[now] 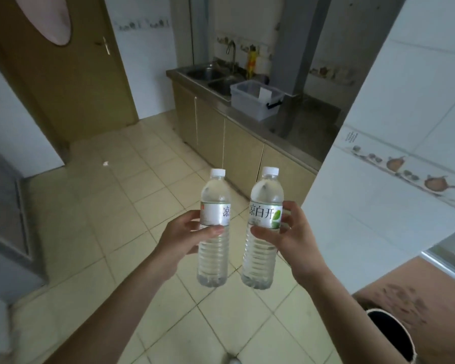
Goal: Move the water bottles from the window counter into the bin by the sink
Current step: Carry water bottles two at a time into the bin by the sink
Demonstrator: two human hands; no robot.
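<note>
I hold two clear water bottles with white caps upright over the tiled floor. My left hand grips the left bottle around its label. My right hand grips the right bottle at its white and green label. The translucent bin with a black handle stands far ahead on the steel counter, just right of the double sink. A white card leans inside the bin.
A brown door is at the back left. Beige cabinets run under the steel counter. A white tiled wall corner juts in on the right. A brown counter and a dark round opening sit at lower right.
</note>
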